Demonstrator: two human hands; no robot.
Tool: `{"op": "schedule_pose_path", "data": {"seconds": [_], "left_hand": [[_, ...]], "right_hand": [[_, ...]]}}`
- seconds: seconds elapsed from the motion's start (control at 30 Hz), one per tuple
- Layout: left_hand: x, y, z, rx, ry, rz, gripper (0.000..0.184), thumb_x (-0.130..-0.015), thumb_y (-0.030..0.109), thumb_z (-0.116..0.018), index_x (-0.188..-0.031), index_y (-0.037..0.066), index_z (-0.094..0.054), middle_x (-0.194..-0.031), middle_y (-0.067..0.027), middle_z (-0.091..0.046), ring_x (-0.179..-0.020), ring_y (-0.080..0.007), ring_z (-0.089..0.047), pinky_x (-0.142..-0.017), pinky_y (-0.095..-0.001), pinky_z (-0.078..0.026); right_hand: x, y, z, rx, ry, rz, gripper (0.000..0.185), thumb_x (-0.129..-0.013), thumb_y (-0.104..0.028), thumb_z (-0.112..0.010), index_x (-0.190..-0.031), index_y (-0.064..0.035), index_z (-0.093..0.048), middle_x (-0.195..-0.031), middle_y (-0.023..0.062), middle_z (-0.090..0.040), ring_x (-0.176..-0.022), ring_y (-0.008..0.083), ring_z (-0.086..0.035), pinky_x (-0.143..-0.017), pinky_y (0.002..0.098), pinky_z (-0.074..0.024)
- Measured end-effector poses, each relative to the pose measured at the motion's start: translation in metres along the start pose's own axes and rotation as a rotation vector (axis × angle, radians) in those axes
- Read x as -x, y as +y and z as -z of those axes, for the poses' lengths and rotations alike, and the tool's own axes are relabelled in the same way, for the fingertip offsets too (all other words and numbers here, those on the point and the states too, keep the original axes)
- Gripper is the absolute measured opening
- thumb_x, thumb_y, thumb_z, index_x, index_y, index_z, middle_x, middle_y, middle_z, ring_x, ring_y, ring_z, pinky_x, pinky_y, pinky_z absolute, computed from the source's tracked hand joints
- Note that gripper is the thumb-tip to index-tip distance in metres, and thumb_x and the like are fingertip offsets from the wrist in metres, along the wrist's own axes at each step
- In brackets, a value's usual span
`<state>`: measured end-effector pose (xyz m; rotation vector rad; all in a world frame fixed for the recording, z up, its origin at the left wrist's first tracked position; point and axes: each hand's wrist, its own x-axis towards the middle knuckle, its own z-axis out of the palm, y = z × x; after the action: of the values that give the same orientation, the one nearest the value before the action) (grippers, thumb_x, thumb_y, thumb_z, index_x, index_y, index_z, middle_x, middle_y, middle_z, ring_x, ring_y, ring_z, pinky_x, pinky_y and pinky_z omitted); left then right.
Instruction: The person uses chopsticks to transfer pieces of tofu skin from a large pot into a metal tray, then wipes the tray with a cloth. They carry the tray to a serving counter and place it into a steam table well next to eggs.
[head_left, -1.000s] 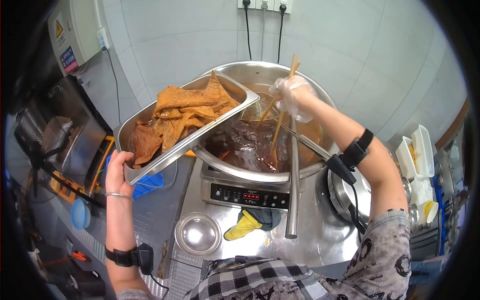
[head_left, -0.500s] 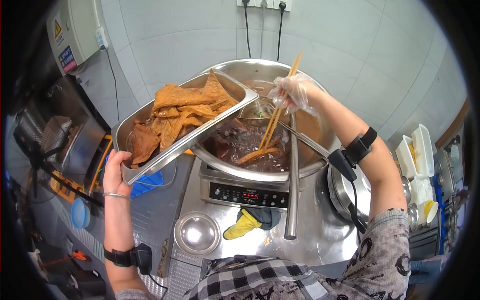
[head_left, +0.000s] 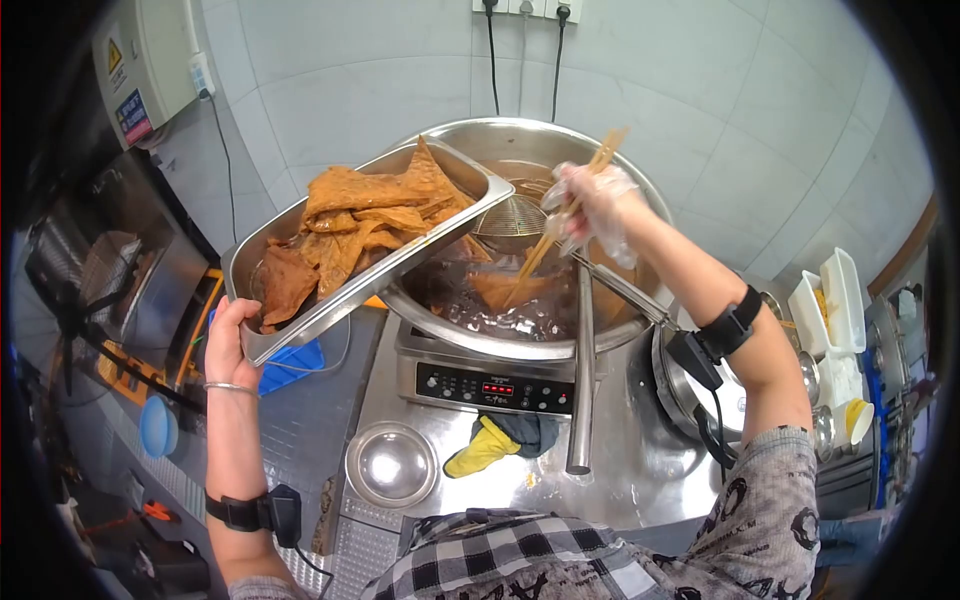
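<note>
My left hand [head_left: 232,335] grips the near-left corner of a long steel tray [head_left: 375,268], which tilts over the left rim of a big steel pot [head_left: 440,340]. Brown, flat sheets of food [head_left: 365,205], like tofu skin, are heaped in the tray. In a clear plastic glove, my right hand [head_left: 597,205] is closed around a pair of long wooden chopsticks [head_left: 535,258]. Their tips reach into the dark liquid [head_left: 460,310], touching a brown sheet [head_left: 500,290] at the surface. A wire strainer [head_left: 512,215] rests in the pot behind them.
The pot stands on an induction cooker [head_left: 495,388] with a lit red display. A steel handle [head_left: 583,390] juts toward me over the rim. Nearer lie a round steel dish [head_left: 391,465] and a yellow-and-grey cloth [head_left: 485,447]. White containers [head_left: 845,300] stand at right, a blue bowl [head_left: 158,427] at left.
My right hand has shifted slightly down and right, and the chopsticks lean more. The brown sheet at their tips sits higher in the pot and shows a broader face. The tray has barely moved.
</note>
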<state>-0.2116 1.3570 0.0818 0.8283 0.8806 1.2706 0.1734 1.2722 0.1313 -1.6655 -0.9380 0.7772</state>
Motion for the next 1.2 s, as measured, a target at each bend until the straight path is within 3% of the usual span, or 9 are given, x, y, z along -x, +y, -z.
{"op": "schedule_pose_path", "data": {"seconds": [0.17, 0.23, 0.47, 0.57, 0.67, 0.77, 0.87, 1.0, 1.2], "left_hand": [[0.006, 0.002, -0.012, 0.062, 0.028, -0.002, 0.015, -0.068, -0.004, -0.046, -0.080, 0.005, -0.047, -0.075, -0.0025, -0.049, -0.064, -0.0117, -0.048, -0.057, -0.0230, -0.042], [0.007, 0.003, -0.011, 0.080, 0.045, -0.007, 0.015, -0.068, -0.004, -0.046, -0.080, 0.005, -0.047, -0.075, -0.0027, -0.049, -0.065, -0.0116, -0.048, -0.058, -0.0233, -0.042], [-0.007, 0.001, 0.006, 0.072, -0.054, -0.002, 0.018, -0.068, -0.005, -0.047, -0.085, 0.002, -0.048, -0.080, -0.0053, -0.051, -0.074, -0.0157, -0.052, -0.069, -0.0273, -0.045], [-0.006, 0.002, 0.005, 0.097, -0.071, -0.005, 0.020, -0.068, -0.005, -0.047, -0.087, 0.001, -0.048, -0.084, -0.0072, -0.053, -0.078, -0.0172, -0.053, -0.073, -0.0278, -0.045], [-0.005, 0.003, 0.003, 0.091, -0.088, 0.006, 0.020, -0.068, -0.006, -0.047, -0.088, 0.000, -0.048, -0.084, -0.0076, -0.053, -0.078, -0.0176, -0.053, -0.073, -0.0282, -0.045], [-0.005, 0.004, 0.004, 0.076, -0.081, 0.010, 0.019, -0.068, -0.006, -0.047, -0.086, 0.001, -0.048, -0.084, -0.0077, -0.053, -0.077, -0.0176, -0.053, -0.072, -0.0280, -0.045], [-0.011, 0.001, 0.009, 0.082, -0.076, -0.002, 0.018, -0.068, -0.006, -0.048, -0.084, 0.001, -0.048, -0.083, -0.0076, -0.054, -0.076, -0.0172, -0.054, -0.071, -0.0273, -0.045], [-0.009, 0.002, 0.007, 0.082, -0.074, -0.003, 0.015, -0.068, -0.006, -0.049, -0.080, 0.003, -0.048, -0.079, -0.0062, -0.054, -0.073, -0.0155, -0.054, -0.069, -0.0261, -0.045], [-0.007, 0.002, 0.003, 0.087, -0.057, 0.001, 0.015, -0.068, -0.006, -0.050, -0.079, 0.003, -0.048, -0.077, -0.0054, -0.053, -0.071, -0.0148, -0.053, -0.068, -0.0260, -0.045]], "right_hand": [[-0.005, -0.012, 0.050, -0.110, 0.116, 0.113, 0.029, -0.080, -0.028, -0.050, -0.068, -0.0015, -0.048, -0.057, 0.0096, -0.051, -0.041, 0.0149, -0.050, -0.038, 0.0261, -0.0448], [-0.007, -0.020, 0.069, -0.140, 0.181, 0.146, 0.025, -0.078, -0.029, -0.052, -0.069, -0.0061, -0.047, -0.057, 0.0060, -0.048, -0.042, 0.0133, -0.049, -0.037, 0.0254, -0.0433], [-0.007, -0.066, 0.117, -0.227, 0.115, 0.375, 0.019, -0.082, -0.023, -0.046, -0.070, -0.0078, -0.046, -0.054, 0.0041, -0.046, -0.044, 0.0127, -0.049, -0.037, 0.0225, -0.0419], [-0.004, -0.100, 0.125, -0.206, 0.124, 0.445, 0.024, -0.081, -0.025, -0.049, -0.073, -0.0031, -0.047, -0.060, 0.0070, -0.049, -0.046, 0.0135, -0.053, -0.043, 0.0260, -0.0500], [0.004, -0.131, 0.110, -0.203, 0.266, 0.579, 0.023, -0.082, -0.024, -0.047, -0.078, -0.0015, -0.047, -0.066, 0.0093, -0.050, -0.051, 0.0155, -0.055, -0.054, 0.0291, -0.0528], [0.003, -0.142, 0.073, -0.333, 0.281, 0.704, 0.022, -0.083, -0.023, -0.045, -0.075, -0.0033, -0.049, -0.063, 0.0058, -0.051, -0.049, 0.0115, -0.054, -0.047, 0.0229, -0.0507], [-0.003, -0.145, 0.028, -0.298, 0.265, 0.796, 0.025, -0.083, -0.026, -0.047, -0.074, -0.0027, -0.049, -0.059, 0.0061, -0.051, -0.047, 0.0117, -0.053, -0.048, 0.0237, -0.0487], [0.021, -0.127, -0.054, 0.010, 0.058, 1.070, 0.029, -0.085, -0.027, -0.044, -0.070, -0.0039, -0.050, -0.051, 0.0028, -0.048, -0.046, 0.0088, -0.050, -0.043, 0.0220, -0.0423], [0.053, -0.124, -0.108, 0.173, -0.043, 1.070, 0.027, -0.082, -0.027, -0.050, -0.075, -0.0014, -0.054, -0.059, 0.0023, -0.052, -0.045, 0.0074, -0.049, -0.043, 0.0203, -0.0437]]}}
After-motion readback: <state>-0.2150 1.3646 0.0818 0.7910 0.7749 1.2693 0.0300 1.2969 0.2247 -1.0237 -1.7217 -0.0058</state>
